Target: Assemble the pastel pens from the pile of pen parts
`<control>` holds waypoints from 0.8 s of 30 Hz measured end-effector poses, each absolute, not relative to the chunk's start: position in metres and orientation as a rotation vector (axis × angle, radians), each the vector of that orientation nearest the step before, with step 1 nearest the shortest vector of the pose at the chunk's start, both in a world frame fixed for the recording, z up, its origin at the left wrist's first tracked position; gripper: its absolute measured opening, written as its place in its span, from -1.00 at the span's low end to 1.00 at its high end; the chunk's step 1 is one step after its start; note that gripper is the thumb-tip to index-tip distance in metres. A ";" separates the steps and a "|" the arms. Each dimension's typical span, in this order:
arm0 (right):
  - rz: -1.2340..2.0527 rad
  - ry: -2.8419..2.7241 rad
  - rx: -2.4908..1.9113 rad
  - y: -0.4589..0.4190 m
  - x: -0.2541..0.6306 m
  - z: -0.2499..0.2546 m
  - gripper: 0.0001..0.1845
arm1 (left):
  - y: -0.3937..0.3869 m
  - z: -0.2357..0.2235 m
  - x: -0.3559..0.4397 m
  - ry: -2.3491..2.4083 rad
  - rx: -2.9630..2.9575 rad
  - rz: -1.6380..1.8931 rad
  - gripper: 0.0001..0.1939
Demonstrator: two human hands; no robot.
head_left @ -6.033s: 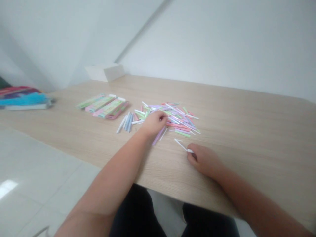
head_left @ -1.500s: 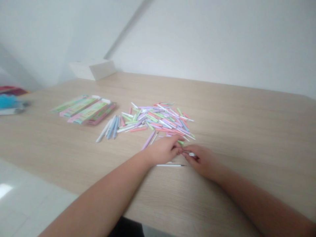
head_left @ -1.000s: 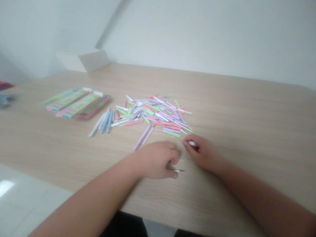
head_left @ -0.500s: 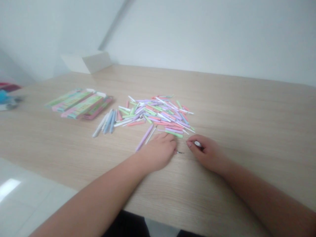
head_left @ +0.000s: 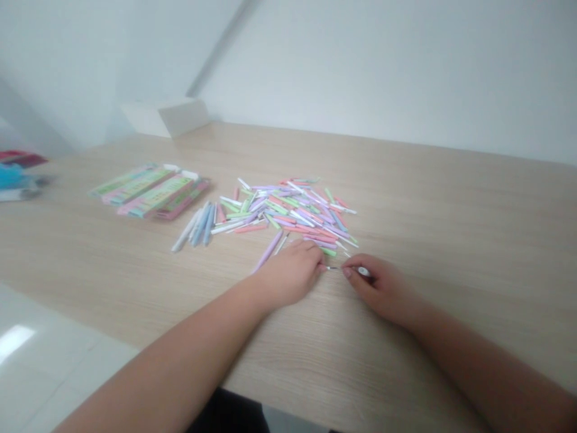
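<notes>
Thin stick: A thin white stick (head_left: 342, 269) lies between my hands, right by the edge of the big pile.
Right hand: My right grip (head_left: 383, 288) is narrow and pinches the white end of the stick.
Left hand: My left grip (head_left: 288, 273) is curled low on the table, with its fingertips by the stick's thin tip. I cannot tell if it holds the tip.
Big pile: A messy pile of pastel sticks (head_left: 293, 210) lies just past my hands. Lots of sticks are still in it.
Small bunch: A neat bunch of blue and white sticks (head_left: 201, 224) lies apart, just left of the pile.
Packs: Green and pink paper packs (head_left: 153, 198) lie farther left on the wooden table (head_left: 451, 252).
</notes>
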State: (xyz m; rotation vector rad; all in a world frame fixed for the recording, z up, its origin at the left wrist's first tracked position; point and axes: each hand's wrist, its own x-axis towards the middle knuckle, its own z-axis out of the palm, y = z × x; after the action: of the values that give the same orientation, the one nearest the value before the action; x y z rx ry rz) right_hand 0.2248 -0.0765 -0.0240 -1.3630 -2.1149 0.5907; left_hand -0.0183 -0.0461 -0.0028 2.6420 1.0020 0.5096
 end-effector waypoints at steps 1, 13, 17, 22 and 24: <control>0.591 -2.112 -1.368 -0.077 0.225 -0.024 -0.80 | -0.046 -0.003 -0.018 1.005 2.638 0.507 -0.83; 0.547 -2.070 -1.394 -0.076 0.225 -0.025 -0.75 | -0.044 -0.002 -0.019 1.001 2.578 0.526 -0.81; 0.540 -2.077 -1.397 -0.075 0.226 -0.025 -0.75 | -0.043 -0.003 -0.018 1.005 2.566 0.511 -0.82; 0.548 -2.106 -1.385 -0.074 0.226 -0.026 -0.77 | -0.044 -0.005 -0.018 1.014 2.542 0.507 -0.81; 0.530 -2.118 -1.391 -0.074 0.225 -0.028 -0.77 | -0.044 -0.006 -0.018 1.003 2.539 0.515 -0.81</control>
State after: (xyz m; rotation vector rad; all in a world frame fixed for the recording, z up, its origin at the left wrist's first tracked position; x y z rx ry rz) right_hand 0.2253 -0.0739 -0.0281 -1.3908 -2.1181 0.5305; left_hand -0.0180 -0.0445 -0.0056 2.5392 1.0030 0.5151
